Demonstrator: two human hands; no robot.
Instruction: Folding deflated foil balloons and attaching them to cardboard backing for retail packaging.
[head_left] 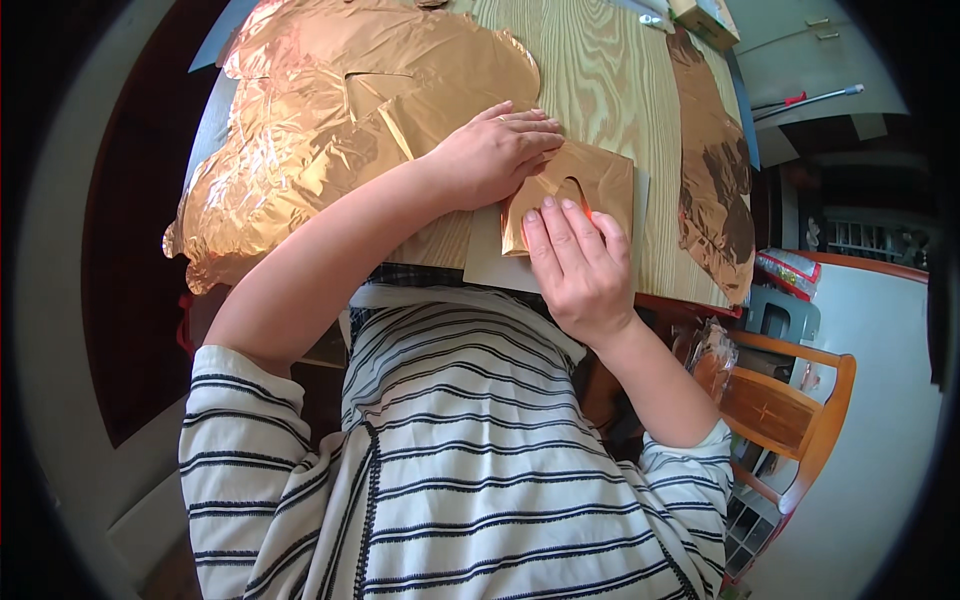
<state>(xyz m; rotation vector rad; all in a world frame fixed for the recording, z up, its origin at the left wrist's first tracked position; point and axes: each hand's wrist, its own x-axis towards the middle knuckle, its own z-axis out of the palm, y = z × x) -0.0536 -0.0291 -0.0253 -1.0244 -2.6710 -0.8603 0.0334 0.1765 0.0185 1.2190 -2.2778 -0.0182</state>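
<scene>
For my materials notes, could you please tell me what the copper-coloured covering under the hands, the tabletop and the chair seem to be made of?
Copper-coloured covering: probably thin metal foil or metallised film, glossy, judging by its bright reflections.
Tabletop: wood or printed laminate, fairly smooth, showing pale wavy grain; I cannot tell which.
Chair: likely varnished wood, orange-brown with a soft sheen.

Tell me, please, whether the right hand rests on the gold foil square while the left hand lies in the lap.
Not quite: in the head view, the left hand is at the far left corner of the gold foil square, not in the lap. The right hand rests on it.
</scene>
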